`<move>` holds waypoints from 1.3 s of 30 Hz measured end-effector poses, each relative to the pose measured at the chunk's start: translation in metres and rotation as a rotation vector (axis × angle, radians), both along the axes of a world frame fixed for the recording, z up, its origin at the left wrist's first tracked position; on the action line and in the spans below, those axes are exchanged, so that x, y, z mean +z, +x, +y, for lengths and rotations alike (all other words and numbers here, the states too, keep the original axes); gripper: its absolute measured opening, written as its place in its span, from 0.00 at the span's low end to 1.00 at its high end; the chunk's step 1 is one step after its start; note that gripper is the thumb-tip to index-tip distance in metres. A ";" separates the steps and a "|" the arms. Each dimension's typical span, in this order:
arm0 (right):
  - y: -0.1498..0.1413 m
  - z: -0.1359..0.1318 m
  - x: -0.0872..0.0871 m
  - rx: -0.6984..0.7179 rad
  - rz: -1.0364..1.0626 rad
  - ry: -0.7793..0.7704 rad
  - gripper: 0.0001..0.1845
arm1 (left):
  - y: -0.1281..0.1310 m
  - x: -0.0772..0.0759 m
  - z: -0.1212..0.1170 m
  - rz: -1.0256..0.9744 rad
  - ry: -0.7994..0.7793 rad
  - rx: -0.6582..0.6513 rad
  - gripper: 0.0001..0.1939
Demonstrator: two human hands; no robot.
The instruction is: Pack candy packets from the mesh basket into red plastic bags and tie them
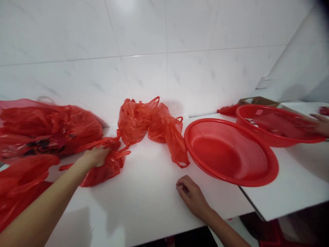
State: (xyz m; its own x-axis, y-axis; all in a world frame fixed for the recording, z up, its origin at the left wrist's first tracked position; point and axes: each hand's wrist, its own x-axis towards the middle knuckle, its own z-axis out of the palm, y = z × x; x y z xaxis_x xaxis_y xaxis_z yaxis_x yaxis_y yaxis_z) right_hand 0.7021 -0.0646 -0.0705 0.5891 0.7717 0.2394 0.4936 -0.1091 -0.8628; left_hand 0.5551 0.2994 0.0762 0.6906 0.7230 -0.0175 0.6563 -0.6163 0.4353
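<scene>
My left hand (99,156) reaches across to the left and grips the top of a filled red plastic bag (110,168), its fingertips partly hidden in the folds. Loose handle ends of that bag stick out to the right of the hand. My right hand (191,197) rests near the front of the white table (144,199), fingers curled in with thumb and forefinger close together; I see nothing held in it. Just beyond it lie the handles of an orange-red plastic bag (176,140). A red mesh basket (218,154) sits to its right.
Large red bags (51,127) crowd the left, with another red bag (20,185) in front. A knotted bag (135,120) stands against the tiled wall (144,79). At right, another person's hand (322,125) is at a second red basket (272,137), before a cardboard box (259,100).
</scene>
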 end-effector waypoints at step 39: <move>0.002 -0.050 0.072 -0.159 -0.254 0.187 0.19 | 0.004 -0.098 -0.234 -0.945 -1.091 0.434 0.19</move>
State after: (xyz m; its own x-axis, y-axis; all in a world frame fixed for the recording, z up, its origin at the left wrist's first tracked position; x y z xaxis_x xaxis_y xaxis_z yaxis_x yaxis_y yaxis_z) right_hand 0.7039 -0.1149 0.0016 0.6020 0.6039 0.5224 0.6845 -0.0534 -0.7271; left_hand 0.5595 0.0657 -0.0222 0.4969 0.7942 -0.3498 -0.0786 0.4426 0.8933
